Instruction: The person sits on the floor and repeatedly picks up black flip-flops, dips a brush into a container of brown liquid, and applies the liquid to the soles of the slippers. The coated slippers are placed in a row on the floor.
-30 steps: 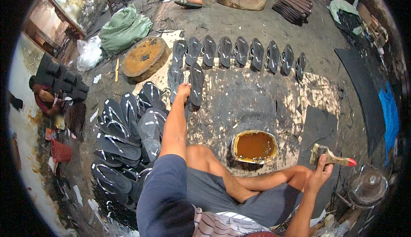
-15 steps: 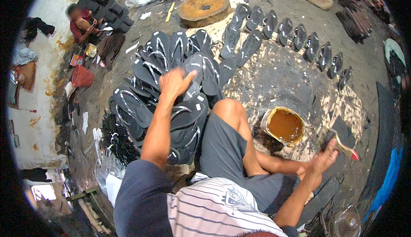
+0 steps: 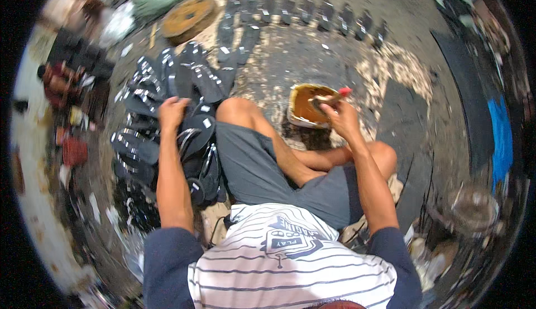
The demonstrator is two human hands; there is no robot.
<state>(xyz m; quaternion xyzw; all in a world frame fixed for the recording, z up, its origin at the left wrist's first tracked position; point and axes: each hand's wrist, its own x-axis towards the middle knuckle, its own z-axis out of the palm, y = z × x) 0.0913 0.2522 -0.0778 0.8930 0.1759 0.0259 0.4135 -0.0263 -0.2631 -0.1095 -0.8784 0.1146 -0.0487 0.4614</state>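
Note:
My right hand (image 3: 343,118) is closed round the handle of a brush (image 3: 330,99) with a red tip. The bristle end is down in an open container (image 3: 293,113) of amber-brown liquid, in front of my crossed legs. On the left my left hand (image 3: 173,110) is over a heap of black flip-flops (image 3: 134,148) with shiny straps. Its fingers look curled together. Blur and the dark soles around it hide what they hold, if anything. A dark sole (image 3: 184,80) lies just beyond those fingertips.
Beyond the container runs a curved row of black flip-flops (image 3: 306,9). A round rusty block (image 3: 188,18) stands at the far left. Dark sheets (image 3: 399,113) and a blue strip (image 3: 499,136) lie to the right. Another person (image 3: 58,85) sits at the left near a red basket (image 3: 74,151).
My right hand has brought the brush from the right side to the container, its bristles now inside. My left hand has drawn back over the heap, its fingers curling. The view has swung right.

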